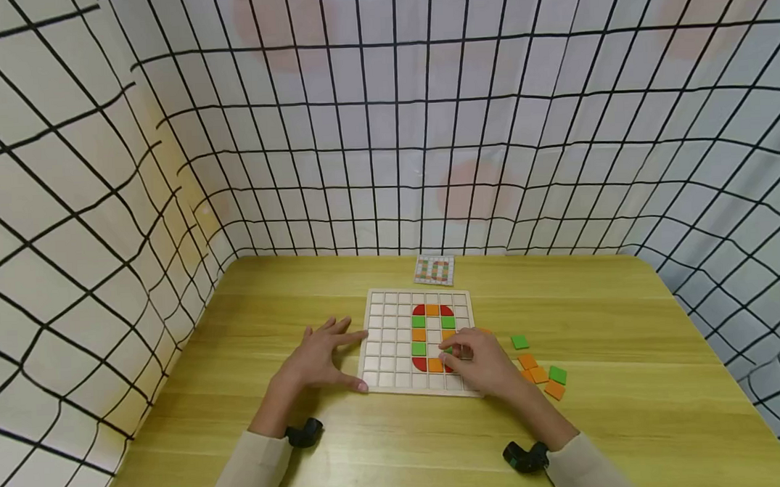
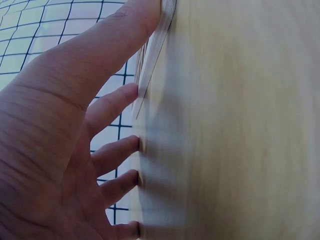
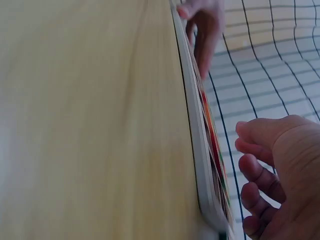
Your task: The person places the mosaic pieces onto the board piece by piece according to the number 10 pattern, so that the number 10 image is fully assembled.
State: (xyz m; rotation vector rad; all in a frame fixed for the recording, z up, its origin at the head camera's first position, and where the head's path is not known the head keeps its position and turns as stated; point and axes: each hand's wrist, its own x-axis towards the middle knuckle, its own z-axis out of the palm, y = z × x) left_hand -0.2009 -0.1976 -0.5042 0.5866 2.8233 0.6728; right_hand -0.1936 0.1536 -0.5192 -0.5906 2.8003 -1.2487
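A pale gridded board (image 1: 386, 360) lies on the table, a ring of red, orange and green tiles (image 1: 419, 334) on its right half. My left hand (image 1: 316, 357) is spread at the board's left side; its thumb touches the near corner and its index finger the edge. In the left wrist view, the other fingertips (image 2: 132, 177) rest on the table. Over the ring's lower right side is my right hand (image 1: 483, 363), thumb and index close together above a green tile (image 1: 448, 350). The right wrist view shows its fingertips (image 3: 242, 128) raised off the board with nothing visible between them.
Loose orange tiles (image 1: 539, 374) and green tiles (image 1: 520, 342) are scattered right of the board. Behind it lies a small pattern card (image 1: 434, 270). Black netting (image 1: 398, 127) over white cloth encloses the wooden table (image 1: 631, 378) at the back and sides.
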